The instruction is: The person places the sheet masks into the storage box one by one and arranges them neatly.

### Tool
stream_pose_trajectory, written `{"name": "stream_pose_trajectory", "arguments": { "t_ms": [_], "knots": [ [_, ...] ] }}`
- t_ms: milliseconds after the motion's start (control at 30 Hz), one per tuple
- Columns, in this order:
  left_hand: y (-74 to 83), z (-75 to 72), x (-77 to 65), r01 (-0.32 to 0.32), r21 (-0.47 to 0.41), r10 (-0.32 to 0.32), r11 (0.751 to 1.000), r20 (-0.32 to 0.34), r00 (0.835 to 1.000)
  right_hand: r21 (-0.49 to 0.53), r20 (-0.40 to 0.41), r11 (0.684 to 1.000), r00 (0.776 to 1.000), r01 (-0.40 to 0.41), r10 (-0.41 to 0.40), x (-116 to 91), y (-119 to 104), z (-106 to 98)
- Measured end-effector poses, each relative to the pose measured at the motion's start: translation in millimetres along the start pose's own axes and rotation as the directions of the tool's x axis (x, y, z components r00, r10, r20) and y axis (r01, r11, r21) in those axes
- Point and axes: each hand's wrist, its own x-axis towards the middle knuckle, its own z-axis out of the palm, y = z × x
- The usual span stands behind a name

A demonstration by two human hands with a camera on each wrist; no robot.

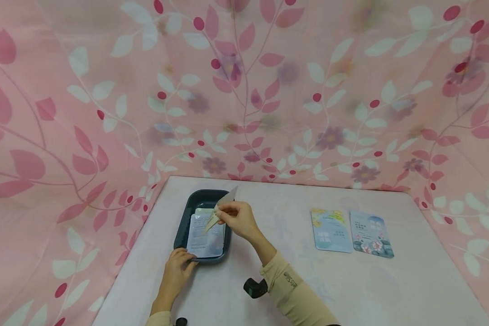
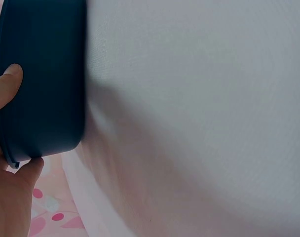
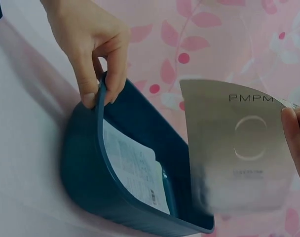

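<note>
A dark blue rectangular tub point(image 1: 183, 227) stands on the left of the table, with several flat sachets point(image 1: 203, 240) lying inside. My left hand point(image 1: 176, 274) grips its near left corner; in the right wrist view the thumb and fingers of that left hand point(image 3: 93, 44) pinch the rim. Above the tub's right side, my right hand point(image 1: 239, 220) pinches a flat, pale sachet point(image 1: 228, 198) by its edge, tilted. The right wrist view shows PMPM printed on this silvery-beige sachet point(image 3: 239, 148). The left wrist view shows the tub's outer wall point(image 2: 49, 84) and part of the hand.
Two blue floral sachets lie side by side at the table's right, one with yellow flowers point(image 1: 331, 230), the other with pink flowers point(image 1: 371, 234). A black device point(image 1: 254, 288) sits by the right wrist. A pink floral cloth point(image 1: 285, 113) hangs behind the white-covered table point(image 1: 277, 253).
</note>
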Motion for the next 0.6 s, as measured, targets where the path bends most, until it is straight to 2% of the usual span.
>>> {"name": "stream_pose_trajectory", "arguments": {
  "t_ms": [233, 600],
  "knots": [
    [-1.3, 0.4, -0.4, -0.016, -0.011, 0.016, 1.0, -0.014, 1.0, 0.002, 0.035, 1.0, 0.999, 0.009, -0.009, 2, 8, 3],
    [-2.7, 1.7, -1.8, -0.006, -0.008, 0.006, 1.0, -0.009, 1.0, -0.019, 0.045, 0.999, 0.998, -0.051, 0.051, 5, 28, 12]
  ]
}}
